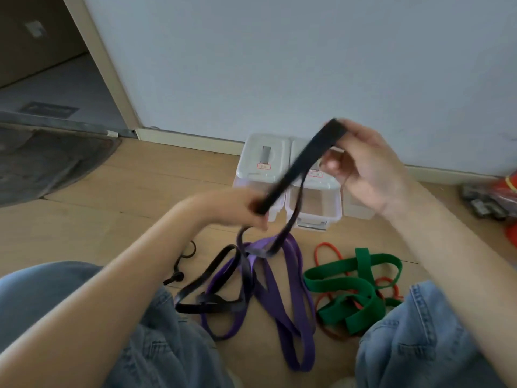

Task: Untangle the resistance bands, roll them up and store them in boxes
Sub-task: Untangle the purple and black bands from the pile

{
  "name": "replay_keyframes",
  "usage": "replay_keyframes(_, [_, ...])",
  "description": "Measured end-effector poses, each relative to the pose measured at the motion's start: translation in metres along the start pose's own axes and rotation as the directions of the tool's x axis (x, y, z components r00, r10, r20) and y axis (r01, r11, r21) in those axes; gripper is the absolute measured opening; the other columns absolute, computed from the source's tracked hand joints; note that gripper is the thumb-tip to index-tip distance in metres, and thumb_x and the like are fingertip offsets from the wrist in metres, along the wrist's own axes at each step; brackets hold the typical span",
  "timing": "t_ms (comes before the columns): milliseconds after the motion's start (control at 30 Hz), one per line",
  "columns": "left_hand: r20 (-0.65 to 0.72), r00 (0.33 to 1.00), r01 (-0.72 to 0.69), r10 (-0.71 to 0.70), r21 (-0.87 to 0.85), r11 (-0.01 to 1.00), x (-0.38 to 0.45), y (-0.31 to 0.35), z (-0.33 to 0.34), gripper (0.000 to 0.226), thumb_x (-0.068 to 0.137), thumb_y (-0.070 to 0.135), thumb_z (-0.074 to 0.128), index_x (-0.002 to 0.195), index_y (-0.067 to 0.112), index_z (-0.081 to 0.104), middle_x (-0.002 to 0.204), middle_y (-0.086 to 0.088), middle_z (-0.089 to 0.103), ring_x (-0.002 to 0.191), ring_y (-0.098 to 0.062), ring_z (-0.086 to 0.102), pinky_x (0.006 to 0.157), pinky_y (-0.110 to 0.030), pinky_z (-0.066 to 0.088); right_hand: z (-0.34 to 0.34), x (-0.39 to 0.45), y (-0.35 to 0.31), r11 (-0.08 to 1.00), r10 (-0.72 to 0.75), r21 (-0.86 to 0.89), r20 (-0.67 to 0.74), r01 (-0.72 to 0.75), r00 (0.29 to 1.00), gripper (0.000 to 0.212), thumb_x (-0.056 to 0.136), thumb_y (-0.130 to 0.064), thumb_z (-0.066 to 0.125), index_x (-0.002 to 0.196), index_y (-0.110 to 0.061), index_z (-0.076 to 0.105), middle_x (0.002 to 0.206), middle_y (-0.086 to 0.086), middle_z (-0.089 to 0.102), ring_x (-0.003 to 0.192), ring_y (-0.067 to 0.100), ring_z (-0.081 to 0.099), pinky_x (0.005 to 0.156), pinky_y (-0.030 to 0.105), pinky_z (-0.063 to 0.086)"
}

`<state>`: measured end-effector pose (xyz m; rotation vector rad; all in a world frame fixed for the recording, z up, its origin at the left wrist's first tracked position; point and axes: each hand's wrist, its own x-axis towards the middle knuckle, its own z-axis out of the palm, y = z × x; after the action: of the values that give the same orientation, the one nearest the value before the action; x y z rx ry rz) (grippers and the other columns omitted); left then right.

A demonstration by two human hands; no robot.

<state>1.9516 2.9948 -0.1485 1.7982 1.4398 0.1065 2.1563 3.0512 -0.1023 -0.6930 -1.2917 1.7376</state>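
Observation:
A black resistance band (296, 169) stretches between my two hands above the floor. My right hand (361, 169) pinches its upper end near the wall. My left hand (240, 205) grips it lower down. The rest of the black band hangs to the floor and lies tangled with a purple band (291, 301). A green band (347, 287) lies to the right, twisted with a thin red band (327, 247). Three clear plastic boxes stand by the wall: the left one (260, 163) and the middle one (316, 203) are lidded, the right one (358, 211) is partly hidden by my right hand.
I sit on a wooden floor with my jeans-clad legs on either side of the bands. A small black strap (181, 264) lies left of the bands. A dark mat (50, 161) covers the floor at left. Red and grey items (492, 197) sit at the right edge.

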Motion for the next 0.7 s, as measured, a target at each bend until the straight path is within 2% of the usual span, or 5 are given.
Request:
replay_keyframes(133, [-0.022, 0.991, 0.126, -0.129, -0.113, 0.986, 0.000, -0.005, 0.003, 0.024, 0.095, 0.033, 0.047, 0.091, 0.012, 0.057, 0.079, 0.000, 0.067, 0.077, -0.014, 0.062, 0.075, -0.028, 0.050, -0.016, 0.002, -0.002, 0.985, 0.034, -0.166, -0.056, -0.043, 0.998, 0.020, 0.091, 0.004, 0.048, 0.086, -0.010, 0.062, 0.071, 0.005, 0.067, 0.052, 0.014, 0.059, 0.052, 0.019, 0.050])
replay_keyframes(267, [-0.420, 0.908, -0.323, -0.017, -0.724, 0.609, -0.027, 0.014, -0.053, 0.026, 0.077, 0.031, 0.071, 0.087, 0.018, 0.052, 0.053, 0.011, 0.046, 0.047, -0.004, 0.044, 0.054, -0.021, 0.047, -0.017, -0.014, 0.023, 0.556, 0.514, -0.783, 0.060, -0.279, 0.855, 0.070, 0.079, -0.007, 0.071, 0.138, -0.022, 0.035, 0.117, 0.000, 0.058, 0.077, 0.015, 0.067, 0.059, 0.021, 0.053])
replay_keyframes(433, [-0.429, 0.900, -0.410, 0.070, -0.784, 0.467, -0.022, 0.050, -0.037, 0.018, 0.085, 0.001, 0.060, 0.095, 0.012, 0.050, 0.059, 0.007, 0.050, 0.051, -0.006, 0.044, 0.055, -0.018, 0.042, 0.020, -0.011, 0.046, 0.849, 0.423, -0.467, 0.322, -0.246, 0.847, 0.069, 0.076, -0.026, 0.075, 0.135, -0.030, 0.039, 0.113, -0.014, 0.060, 0.051, 0.010, 0.047, 0.041, 0.016, 0.036])
replay_keyframes(533, [-0.489, 0.872, -0.376, -0.021, -0.697, 0.610, -0.013, 0.050, -0.027, 0.009, 0.092, 0.013, 0.055, 0.099, 0.013, 0.051, 0.076, 0.005, 0.053, 0.070, -0.009, 0.051, 0.077, -0.025, 0.045, 0.032, -0.009, 0.048, 0.916, 0.325, -0.326, 0.266, -0.233, 0.908, 0.027, 0.079, -0.031, 0.070, 0.099, -0.016, 0.061, 0.079, -0.001, 0.068, 0.044, 0.006, 0.036, 0.037, 0.015, 0.027])
replay_keyframes(700, [-0.258, 0.956, -0.292, 0.140, -0.798, 0.527, -0.001, 0.025, -0.001, 0.054, 0.082, 0.034, 0.063, 0.130, 0.023, 0.040, 0.111, 0.003, 0.064, 0.103, -0.012, 0.064, 0.080, -0.023, 0.051, 0.035, 0.002, 0.032, 0.983, 0.171, -0.063, -0.018, -0.171, 0.985, 0.019, 0.088, -0.016, 0.058, 0.072, -0.014, 0.066, 0.055, -0.001, 0.059, 0.038, 0.005, 0.041, 0.034, 0.014, 0.033])
